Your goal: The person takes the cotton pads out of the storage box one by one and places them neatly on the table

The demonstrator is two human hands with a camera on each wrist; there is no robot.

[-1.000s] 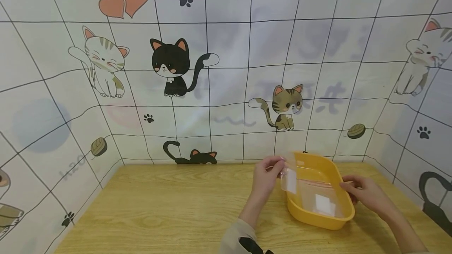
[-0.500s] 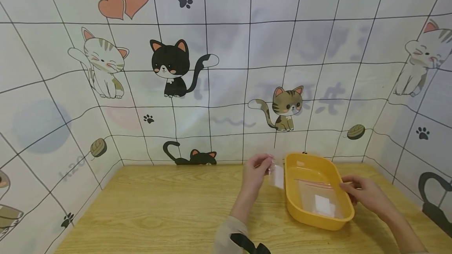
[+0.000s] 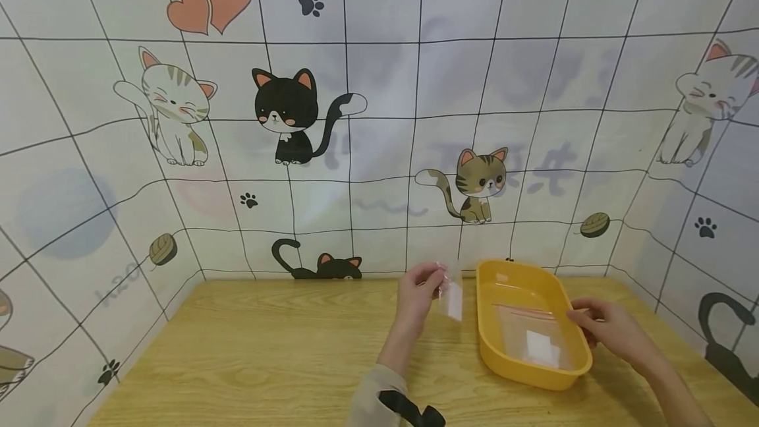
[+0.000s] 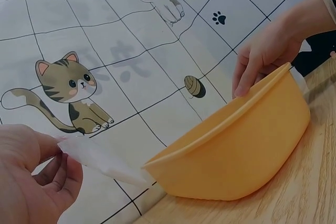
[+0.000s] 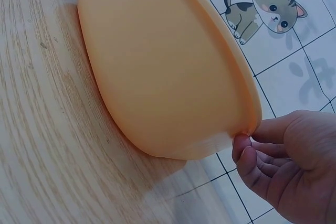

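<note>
My left hand (image 3: 417, 295) pinches a small clear zip bag (image 3: 452, 298) by its edge, just left of a yellow plastic basin (image 3: 489, 341). A white patch shows on the bag, which hangs over the table apart from the basin. On the basin's right rim, my right hand (image 3: 611, 328) grips with the thumb inside and the fingers beneath the lip, as the right wrist view (image 5: 294, 161) shows. Inside the basin lie clear zip bags (image 3: 514, 331) with reddish seal lines and white patches; how many overlap I cannot tell.
The basin stands at the right of a wood-grain table (image 3: 267, 341). Behind it and at both sides hangs a white sheet (image 3: 379, 150) printed with grid lines and cartoon cats. Table surface stretches to the left of my left hand.
My left hand has carried the zip bag leftward, from over the basin's left rim to beside the basin. The right hand keeps its grip on the rim.
</note>
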